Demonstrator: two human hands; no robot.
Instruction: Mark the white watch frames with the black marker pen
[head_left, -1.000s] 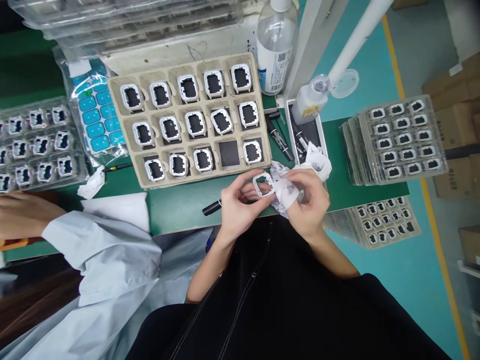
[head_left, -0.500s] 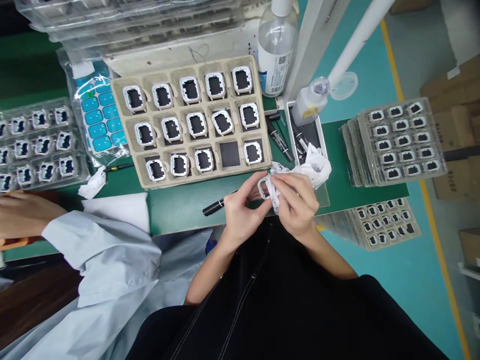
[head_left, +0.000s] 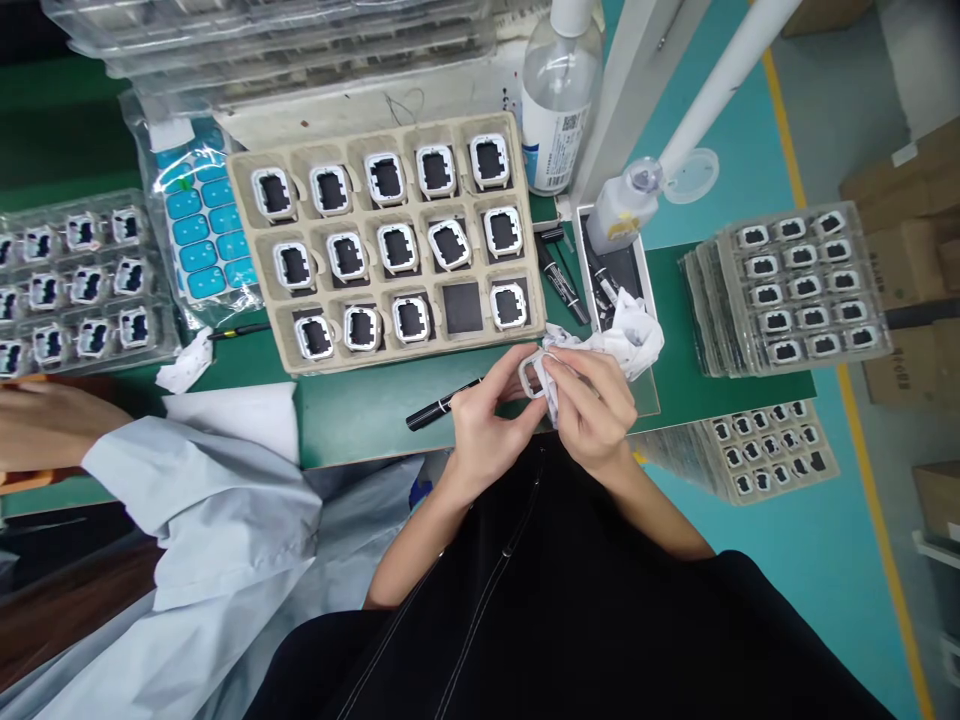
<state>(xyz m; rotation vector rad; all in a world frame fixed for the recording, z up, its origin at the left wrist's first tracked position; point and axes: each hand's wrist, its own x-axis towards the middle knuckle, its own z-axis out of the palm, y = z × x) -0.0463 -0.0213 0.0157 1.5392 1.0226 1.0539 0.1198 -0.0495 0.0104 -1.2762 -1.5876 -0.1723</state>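
Between thumb and fingers, my left hand point(head_left: 491, 425) grips a small white watch case frame point(head_left: 531, 378) by its edge. My right hand point(head_left: 596, 405) pinches a crumpled white cloth point(head_left: 553, 405) against the frame's right side. Its fingertips cover part of both. Just beyond my hands lies a beige tray point(head_left: 345, 355) of similar white frames in rows; one pocket in the front row shows only its dark bottom. A black marker point(head_left: 435, 410) rests on the green table beside my left hand.
More crumpled cloth point(head_left: 637, 335) lies by a white box point(head_left: 581, 270) of pens. A clear bottle point(head_left: 559, 110) and a smaller bottle point(head_left: 622, 205) stand behind. Stacked trays point(head_left: 787, 290) are at right. At left are a co-worker's sleeve point(head_left: 202, 500) and a blue sheet pack point(head_left: 199, 230).
The white frame has turned in my fingers and now shows its opening more. My right fingers have shifted slightly with the cloth. The view has moved a little.
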